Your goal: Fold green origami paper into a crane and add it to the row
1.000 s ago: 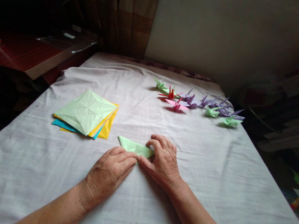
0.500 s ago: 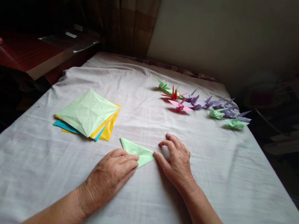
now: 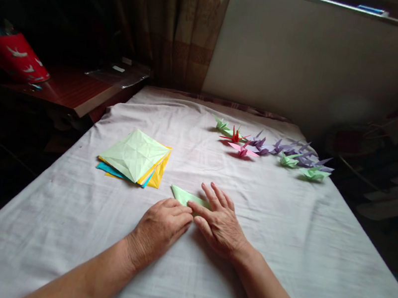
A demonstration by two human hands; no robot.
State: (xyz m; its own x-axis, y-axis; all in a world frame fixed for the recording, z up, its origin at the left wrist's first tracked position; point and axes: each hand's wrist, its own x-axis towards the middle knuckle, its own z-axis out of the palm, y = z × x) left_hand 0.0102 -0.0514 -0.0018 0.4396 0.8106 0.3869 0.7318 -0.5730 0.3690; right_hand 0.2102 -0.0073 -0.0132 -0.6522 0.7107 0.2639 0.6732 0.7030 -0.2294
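A folded light green paper lies on the white cloth in front of me, mostly covered by my hands. My left hand rests with its fingers pressed together on the paper's near edge. My right hand lies flat over the paper's right part, fingers stretched out and slightly apart. The two hands touch at the fingertips.
A stack of square coloured papers, green on top over yellow and blue, lies to the left. Several folded paper cranes stand in a row at the far right. A dark wooden side table with a red object stands at left.
My right hand has slid left from the paper's right tip and now lies flat over it. The view has tilted up and shifted.
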